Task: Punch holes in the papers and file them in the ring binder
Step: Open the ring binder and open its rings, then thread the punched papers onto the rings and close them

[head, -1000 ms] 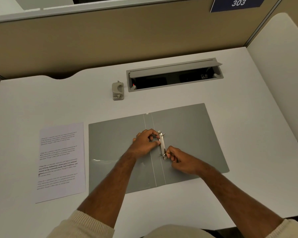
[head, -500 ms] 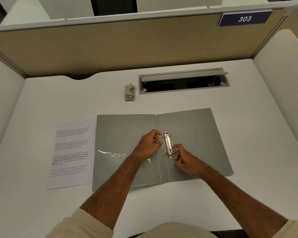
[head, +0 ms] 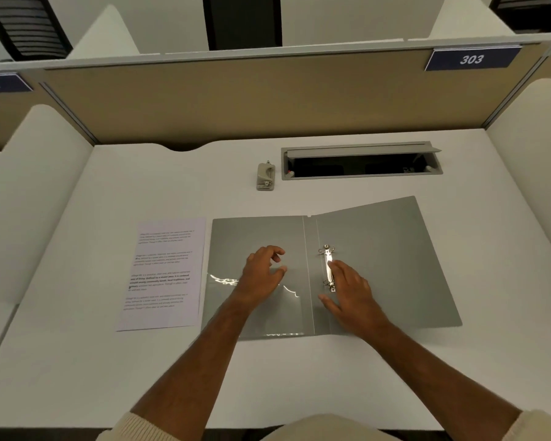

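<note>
White desk (head: 299, 377) holds an open binder (head: 395, 265), papers (head: 163, 275) beside it; left hand (head: 261, 275) hovers loosely curled, empty; right hand (head: 350, 291) lies flat by the rings (head: 328, 268).

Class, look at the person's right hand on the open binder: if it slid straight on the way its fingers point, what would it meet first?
The right hand points up and slightly left, with its fingertips already at the metal ring mechanism of the grey binder. It would meet that first; whether the fingertips already touch it is unclear.
</note>
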